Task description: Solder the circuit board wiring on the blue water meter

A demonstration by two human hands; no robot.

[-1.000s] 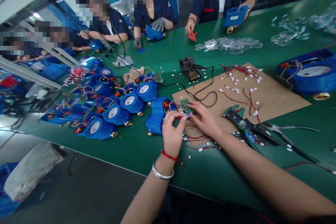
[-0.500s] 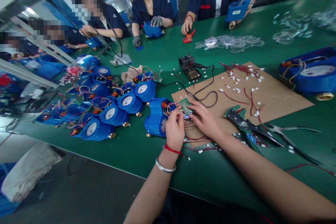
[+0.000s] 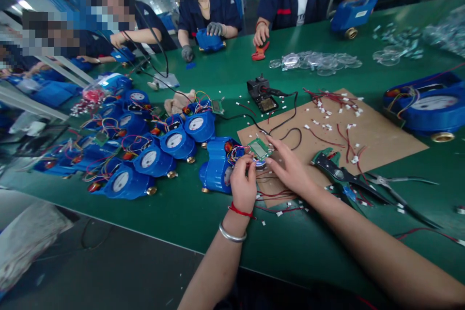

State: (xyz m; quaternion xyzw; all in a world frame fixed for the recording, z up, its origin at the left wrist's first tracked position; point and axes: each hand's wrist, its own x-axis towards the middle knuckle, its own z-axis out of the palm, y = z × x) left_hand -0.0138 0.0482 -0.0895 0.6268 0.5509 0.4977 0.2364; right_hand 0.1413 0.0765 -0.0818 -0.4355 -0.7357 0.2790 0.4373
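Observation:
My left hand (image 3: 242,182) is closed in a pinch on thin coloured wires that run from a blue water meter (image 3: 217,164) lying on its side on the green table (image 3: 196,208). My right hand (image 3: 290,167) rests on the brown cardboard sheet (image 3: 378,131), fingers bent around the edge of a small green circuit board (image 3: 259,147) with a grey display. Both hands meet at the board and wires, just right of the meter.
Several blue meters (image 3: 152,160) with wires crowd the left. Green-handled pliers (image 3: 339,169), thin tweezers (image 3: 403,181), a black device (image 3: 262,93) with its cable, red wires and white connectors lie around the cardboard. Another large meter (image 3: 428,106) sits right. Co-workers sit across the table.
My left hand has moved in toward the circuit board and closed on the wires; my right hand has stayed at the board. The view has shifted slightly.

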